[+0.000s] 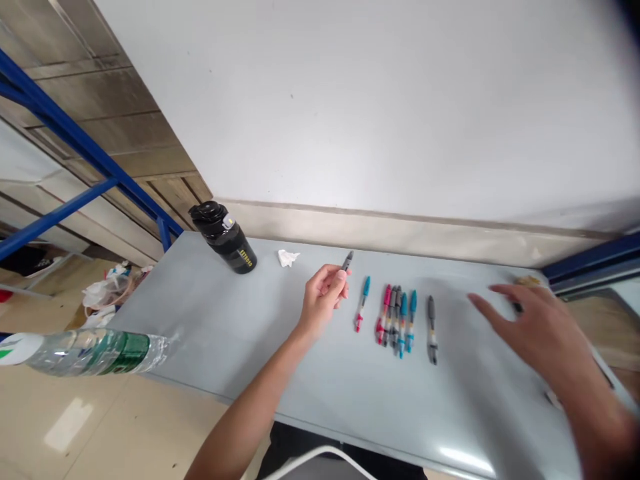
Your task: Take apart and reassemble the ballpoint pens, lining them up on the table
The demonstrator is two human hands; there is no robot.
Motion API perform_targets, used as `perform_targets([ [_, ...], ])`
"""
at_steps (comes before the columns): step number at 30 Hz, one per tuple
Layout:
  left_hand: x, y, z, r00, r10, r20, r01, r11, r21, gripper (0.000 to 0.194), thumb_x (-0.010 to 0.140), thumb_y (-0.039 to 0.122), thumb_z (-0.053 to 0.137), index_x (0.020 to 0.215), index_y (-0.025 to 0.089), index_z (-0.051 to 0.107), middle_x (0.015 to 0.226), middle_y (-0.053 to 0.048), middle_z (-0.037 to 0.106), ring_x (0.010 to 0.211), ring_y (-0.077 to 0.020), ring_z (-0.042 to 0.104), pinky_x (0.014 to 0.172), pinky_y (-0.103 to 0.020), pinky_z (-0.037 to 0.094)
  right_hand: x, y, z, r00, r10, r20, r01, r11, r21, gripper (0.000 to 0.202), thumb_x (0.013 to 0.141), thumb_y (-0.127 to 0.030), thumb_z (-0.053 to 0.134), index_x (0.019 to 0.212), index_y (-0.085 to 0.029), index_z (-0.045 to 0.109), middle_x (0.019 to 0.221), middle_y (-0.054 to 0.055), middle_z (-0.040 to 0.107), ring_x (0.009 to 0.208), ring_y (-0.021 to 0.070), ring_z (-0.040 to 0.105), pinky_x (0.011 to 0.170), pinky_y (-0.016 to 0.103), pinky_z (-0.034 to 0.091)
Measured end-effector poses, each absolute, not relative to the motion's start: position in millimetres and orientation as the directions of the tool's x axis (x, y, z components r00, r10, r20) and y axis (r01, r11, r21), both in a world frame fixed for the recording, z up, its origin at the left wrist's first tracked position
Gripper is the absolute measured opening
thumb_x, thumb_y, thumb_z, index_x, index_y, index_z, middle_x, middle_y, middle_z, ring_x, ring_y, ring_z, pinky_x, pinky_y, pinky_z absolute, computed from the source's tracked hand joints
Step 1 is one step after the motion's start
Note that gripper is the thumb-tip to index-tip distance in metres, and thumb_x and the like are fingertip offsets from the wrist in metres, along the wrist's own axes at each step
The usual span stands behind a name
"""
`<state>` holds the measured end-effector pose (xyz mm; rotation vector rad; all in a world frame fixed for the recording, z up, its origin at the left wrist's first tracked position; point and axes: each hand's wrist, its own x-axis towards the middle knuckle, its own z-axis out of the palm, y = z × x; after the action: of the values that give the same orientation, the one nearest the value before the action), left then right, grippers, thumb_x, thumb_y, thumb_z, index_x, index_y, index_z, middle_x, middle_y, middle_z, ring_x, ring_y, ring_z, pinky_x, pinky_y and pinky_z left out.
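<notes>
A grey table (210,320) is set against a pale wall (350,120), with a black bottle (230,243) placed well apart from the pens (393,307), presumably to leave them room. The pens are laid roughly parallel, seemingly for easy picking. A grey pen piece (347,261) is pinched in the left hand (323,293), its tip left exposed. The right hand (540,327) is spread, thumb parted; through blur, contact with the dark object (517,307) beside it cannot be told.

The held pen (348,260) is apparently dark grey.
</notes>
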<state>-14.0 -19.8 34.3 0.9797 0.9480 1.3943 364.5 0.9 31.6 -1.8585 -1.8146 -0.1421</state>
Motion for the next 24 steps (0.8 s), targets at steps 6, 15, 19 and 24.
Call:
perform_targets([
  [6,6.6,-28.9,19.2,0.217,0.974,0.069,-0.023,-0.066,0.998,0.057,0.103,0.068,0.057,0.085,0.016,0.070,0.080,-0.004,0.062,0.061,-0.0109,0.047,0.054,-0.026,0.037,258.5,-7.8,36.9,-0.171,0.956,0.237,0.598,0.292,-0.747,0.049,0.097,-0.070,0.069,0.118,-0.026,0.076,0.114,0.012,0.076,0.100,0.0298,0.074,0.084,0.043,0.060],
  [15,9.0,-31.5,14.1,0.353,0.921,0.165,0.207,-0.249,0.946,0.054,0.109,0.059,0.050,0.097,0.014,0.077,0.083,-0.004,0.065,0.064,-0.0132,0.050,0.062,-0.026,0.042,229.6,-16.4,24.5,-0.362,0.922,0.134,0.080,0.174,-0.981,0.044,0.098,-0.065,0.073,0.120,-0.027,0.078,0.108,0.009,0.075,0.085,0.0230,0.071,0.076,0.042,0.063],
  [19,6.6,-28.7,8.0,0.371,0.905,0.209,0.222,-0.305,0.926,0.048,0.110,0.053,0.053,0.117,0.015,0.082,0.094,-0.008,0.073,0.069,-0.0144,0.056,0.066,-0.026,0.045,232.5,-17.6,20.7,-0.345,0.922,0.178,0.042,0.204,-0.978,0.038,0.097,-0.063,0.075,0.114,-0.029,0.080,0.117,0.010,0.075,0.101,0.0275,0.073,0.090,0.048,0.063],
  [24,6.9,-24.9,-1.4,0.291,0.920,0.262,0.226,-0.332,0.916,0.041,0.105,0.050,0.064,0.125,0.020,0.083,0.096,-0.009,0.079,0.083,-0.0188,0.067,0.079,-0.029,0.052,233.5,-17.0,21.1,-0.325,0.932,0.162,0.089,0.201,-0.976,0.037,0.096,-0.063,0.077,0.101,-0.026,0.078,0.115,0.011,0.075,0.105,0.0299,0.072,0.092,0.051,0.064],
])
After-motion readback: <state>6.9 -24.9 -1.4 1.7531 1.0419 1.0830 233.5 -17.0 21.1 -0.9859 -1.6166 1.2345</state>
